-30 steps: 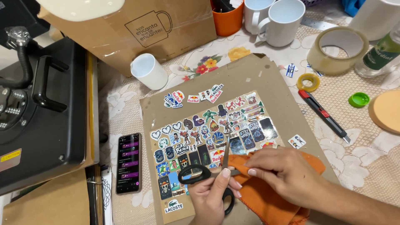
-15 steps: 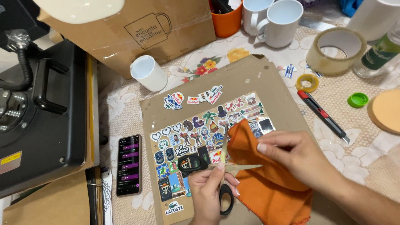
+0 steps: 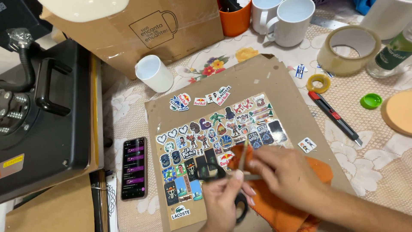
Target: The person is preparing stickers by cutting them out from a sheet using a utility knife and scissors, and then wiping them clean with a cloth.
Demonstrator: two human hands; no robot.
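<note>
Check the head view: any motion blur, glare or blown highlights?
Head view: both hands, left hand and right hand, are smeared by motion blur; stickers stay sharp; pale object at top edge is blown out; light is even, shadows soft.

The scissors (image 3: 223,189) are largely hidden by the blurred hands; the orange cloth (image 3: 296,215) is cut off at the bottom edge, the heat press (image 3: 38,116) at the left.

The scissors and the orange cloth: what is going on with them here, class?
A person is at a table. Their left hand holds black-handled scissors, blades pointing up, and the right hand presses an orange cloth against the blades. Under the hands lies a cardboard sheet covered with small stickers. A phone lies left of it.
</note>
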